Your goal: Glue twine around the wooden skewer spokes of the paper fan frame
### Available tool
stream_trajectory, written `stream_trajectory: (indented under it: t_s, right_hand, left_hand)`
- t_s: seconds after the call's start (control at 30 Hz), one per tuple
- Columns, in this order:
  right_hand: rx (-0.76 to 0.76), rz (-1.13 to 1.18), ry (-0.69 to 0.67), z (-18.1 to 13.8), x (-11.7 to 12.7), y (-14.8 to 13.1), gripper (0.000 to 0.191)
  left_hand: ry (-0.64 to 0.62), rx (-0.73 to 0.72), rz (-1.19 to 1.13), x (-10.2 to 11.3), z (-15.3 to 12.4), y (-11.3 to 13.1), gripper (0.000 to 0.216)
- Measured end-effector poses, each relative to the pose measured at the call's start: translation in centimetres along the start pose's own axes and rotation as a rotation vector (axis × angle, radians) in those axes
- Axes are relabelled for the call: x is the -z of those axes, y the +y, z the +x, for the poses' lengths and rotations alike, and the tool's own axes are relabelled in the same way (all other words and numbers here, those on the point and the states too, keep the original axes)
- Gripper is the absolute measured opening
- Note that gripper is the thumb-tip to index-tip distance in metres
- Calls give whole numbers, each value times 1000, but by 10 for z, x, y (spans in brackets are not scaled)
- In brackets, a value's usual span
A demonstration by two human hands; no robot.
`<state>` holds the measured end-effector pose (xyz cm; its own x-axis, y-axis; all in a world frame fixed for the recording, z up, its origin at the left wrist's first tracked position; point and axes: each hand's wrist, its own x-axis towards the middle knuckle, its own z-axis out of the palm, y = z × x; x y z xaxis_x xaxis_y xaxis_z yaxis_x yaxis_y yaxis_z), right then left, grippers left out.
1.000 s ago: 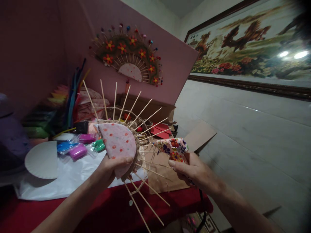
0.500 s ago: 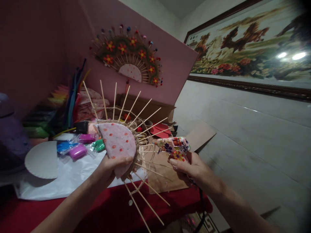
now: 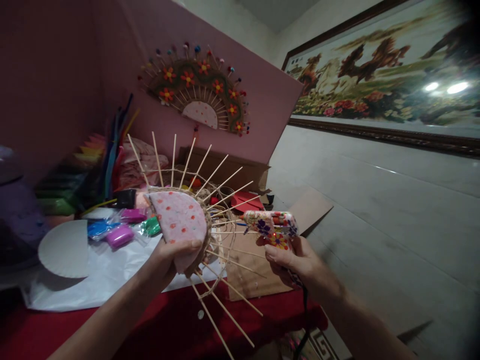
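Observation:
In my left hand (image 3: 174, 257) is a half-round fan (image 3: 183, 220), its centre covered in pale pink cloth with orange-red dots. Thin wooden sticks (image 3: 213, 170) radiate from the curved edge, and a loop of twine (image 3: 233, 250) runs across them. My left thumb lies on the cloth; the other fingers are mostly hidden behind. My right hand (image 3: 287, 260) is closed round the handle of a flower-patterned glue gun (image 3: 272, 225), with a small red light showing. Its nozzle points left, among the right-hand sticks; whether it touches one I cannot tell.
A finished-looking fan (image 3: 202, 95) with orange flowers leans at the back on a pink board (image 3: 262, 100). Packets of coloured clay (image 3: 120, 236) and a white half-round paper plate (image 3: 63, 249) lie left. Brown cardboard (image 3: 258, 280) lies on the red tablecloth (image 3: 150, 325). A black cord (image 3: 305, 320) hangs from the glue gun.
The fan has shifted slightly left and its upper sticks sit a little lower. The glue gun has turned more level and moved slightly right. Both hands keep their hold.

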<state>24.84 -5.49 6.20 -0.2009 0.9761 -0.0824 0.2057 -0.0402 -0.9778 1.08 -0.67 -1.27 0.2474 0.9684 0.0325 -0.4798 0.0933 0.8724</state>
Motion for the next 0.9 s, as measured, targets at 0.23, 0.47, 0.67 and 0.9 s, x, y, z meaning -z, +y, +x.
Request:
stream_trajectory:
  t_s: [0.23, 0.47, 0.67, 0.9]
  right_hand:
    - [132, 5, 101, -1, -2, 5, 35]
    - [407, 209, 627, 5, 12, 26, 33]
    - [19, -210, 666, 41, 46, 83, 41]
    - [110, -786, 297, 47, 23, 107, 42]
  left_hand:
    - [3, -5, -13, 0, 0, 1, 17]
    - [59, -32, -19, -3, -1, 5, 23]
    - [36, -50, -22, -4, -3, 9, 13]
    - [19, -43, -31, -2, -3, 7, 12]
